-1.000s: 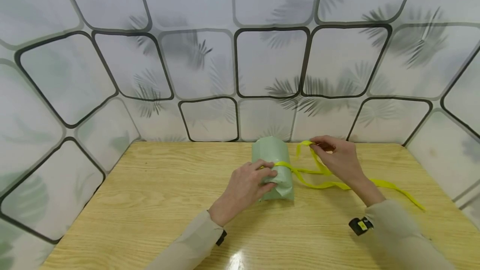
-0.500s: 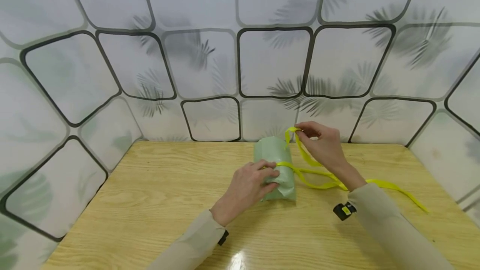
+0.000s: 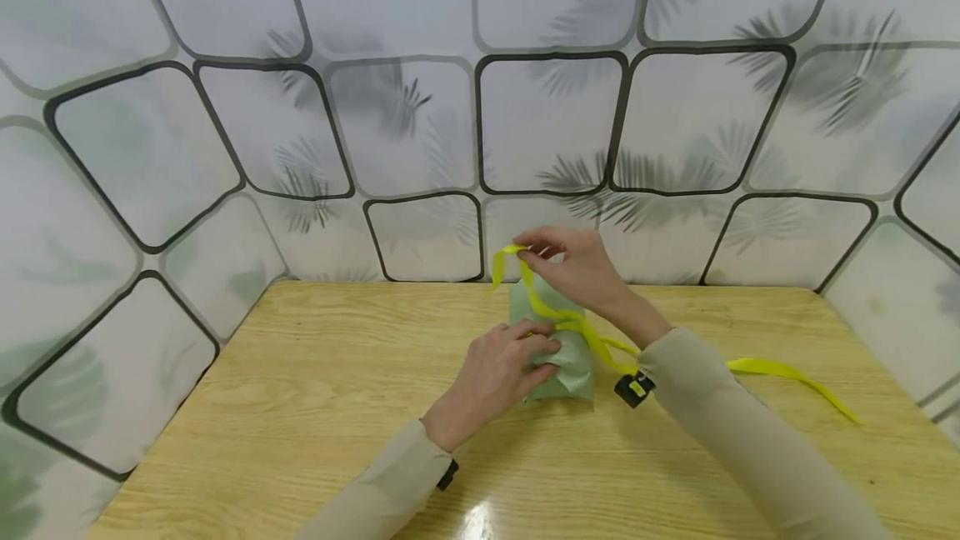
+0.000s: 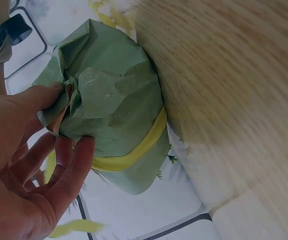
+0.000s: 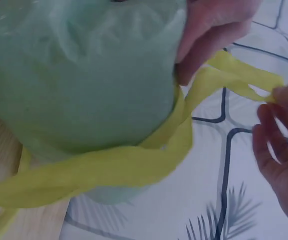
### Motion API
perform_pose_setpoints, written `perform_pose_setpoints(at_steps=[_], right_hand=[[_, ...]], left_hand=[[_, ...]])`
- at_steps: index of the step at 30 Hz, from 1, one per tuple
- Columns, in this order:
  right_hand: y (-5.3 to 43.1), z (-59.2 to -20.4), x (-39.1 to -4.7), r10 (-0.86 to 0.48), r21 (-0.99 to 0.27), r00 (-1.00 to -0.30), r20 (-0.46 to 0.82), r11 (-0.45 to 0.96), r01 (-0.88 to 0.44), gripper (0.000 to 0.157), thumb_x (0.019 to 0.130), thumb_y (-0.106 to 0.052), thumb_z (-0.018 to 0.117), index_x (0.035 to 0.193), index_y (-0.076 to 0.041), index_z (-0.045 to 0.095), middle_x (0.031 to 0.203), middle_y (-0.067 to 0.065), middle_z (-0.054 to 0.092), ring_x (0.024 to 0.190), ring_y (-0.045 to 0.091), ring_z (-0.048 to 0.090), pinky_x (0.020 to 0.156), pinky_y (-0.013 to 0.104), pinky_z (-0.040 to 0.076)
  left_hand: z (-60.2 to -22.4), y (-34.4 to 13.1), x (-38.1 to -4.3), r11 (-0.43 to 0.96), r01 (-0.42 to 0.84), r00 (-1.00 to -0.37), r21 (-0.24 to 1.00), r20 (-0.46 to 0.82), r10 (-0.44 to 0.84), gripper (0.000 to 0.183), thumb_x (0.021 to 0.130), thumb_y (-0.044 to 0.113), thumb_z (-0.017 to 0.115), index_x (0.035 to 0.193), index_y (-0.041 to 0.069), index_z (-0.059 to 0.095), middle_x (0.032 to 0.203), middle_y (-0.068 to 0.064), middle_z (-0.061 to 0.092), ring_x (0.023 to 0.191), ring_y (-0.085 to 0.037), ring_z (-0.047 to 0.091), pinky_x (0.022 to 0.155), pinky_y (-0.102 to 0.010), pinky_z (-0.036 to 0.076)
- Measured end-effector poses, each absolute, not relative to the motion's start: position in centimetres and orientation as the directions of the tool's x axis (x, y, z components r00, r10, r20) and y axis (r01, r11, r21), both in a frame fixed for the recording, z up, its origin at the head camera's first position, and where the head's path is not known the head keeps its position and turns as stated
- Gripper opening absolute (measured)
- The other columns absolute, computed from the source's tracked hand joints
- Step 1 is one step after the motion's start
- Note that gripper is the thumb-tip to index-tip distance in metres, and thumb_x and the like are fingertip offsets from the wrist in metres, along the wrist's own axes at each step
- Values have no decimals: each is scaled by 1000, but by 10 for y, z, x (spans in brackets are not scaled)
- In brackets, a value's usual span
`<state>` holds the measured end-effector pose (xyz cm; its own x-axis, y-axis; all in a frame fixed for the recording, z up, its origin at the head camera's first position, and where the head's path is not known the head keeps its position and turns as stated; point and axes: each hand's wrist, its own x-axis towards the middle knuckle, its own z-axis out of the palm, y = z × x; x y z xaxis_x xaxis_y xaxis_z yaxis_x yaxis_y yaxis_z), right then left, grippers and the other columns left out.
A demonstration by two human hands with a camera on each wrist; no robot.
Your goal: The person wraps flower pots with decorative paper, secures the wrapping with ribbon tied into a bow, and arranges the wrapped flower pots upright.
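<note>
A light green wrapped package (image 3: 573,369) stands on the table, with a yellow ribbon (image 3: 600,346) around its middle. My left hand (image 3: 491,373) holds the package from the left. In the left wrist view its thumb and fingers pinch a crumpled fold of the green wrapping (image 4: 111,95). Above the far end of the package, my right hand (image 3: 577,269) pinches one ribbon end between thumb and fingertips, a short tail hanging free. The right wrist view shows the ribbon (image 5: 103,172) crossing the package's side and running up to those fingers. The ribbon under the package is hidden.
Another ribbon length (image 3: 795,373) trails rightward over the wooden table (image 3: 322,407). Behind the table's far edge rises a pale wall covering (image 3: 551,123) with dark outlines and leaf prints. Dark wrist cameras (image 3: 633,390) sit at both cuffs.
My right hand has swept left and up, bringing the pinched ribbon end from the package's right side to above its far end. The left hand has kept its hold on the package.
</note>
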<state>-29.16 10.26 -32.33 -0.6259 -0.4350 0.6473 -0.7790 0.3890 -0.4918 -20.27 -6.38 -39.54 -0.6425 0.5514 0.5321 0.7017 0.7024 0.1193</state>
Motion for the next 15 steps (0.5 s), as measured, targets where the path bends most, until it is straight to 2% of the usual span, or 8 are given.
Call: perform_pose_setpoints(at_steps=[3, 7, 11, 15], right_hand=[[99, -327, -291, -523, -489, -655, 546, 436, -755, 24, 95, -13, 74, 118, -7, 75, 111, 9, 78, 93, 23, 75, 79, 37, 62], [109, -330, -284, -536, -475, -682, 497, 490, -731, 28, 94, -16, 76, 121, -7, 75, 114, 10, 77, 98, 25, 74, 81, 38, 62], [131, -334, -271, -540, -413, -665, 516, 523, -746, 18, 93, -9, 75, 110, -5, 77, 101, 7, 79, 85, 18, 73, 71, 31, 61], [153, -341, -253, -568, -387, -679, 466, 559, -733, 9, 91, -6, 75, 100, -6, 77, 86, 1, 76, 68, 6, 65, 61, 23, 54]], left_hand=[[-395, -63, -203, 702, 702, -647, 123, 523, 555, 24, 88, 31, 82, 110, 21, 79, 122, 4, 73, 96, -14, 72, 79, -26, 60], [-396, -63, -204, 692, 710, -642, 132, 526, 558, 24, 89, 31, 81, 110, 20, 79, 123, 3, 73, 98, -13, 72, 81, -27, 60], [-396, -64, -205, 677, 723, -629, 140, 538, 560, 23, 88, 29, 82, 110, 20, 79, 123, 3, 73, 98, -12, 72, 83, -27, 59], [-397, -66, -205, 681, 720, -630, 136, 540, 559, 23, 88, 29, 82, 110, 20, 79, 123, 3, 73, 100, -12, 72, 84, -27, 59]])
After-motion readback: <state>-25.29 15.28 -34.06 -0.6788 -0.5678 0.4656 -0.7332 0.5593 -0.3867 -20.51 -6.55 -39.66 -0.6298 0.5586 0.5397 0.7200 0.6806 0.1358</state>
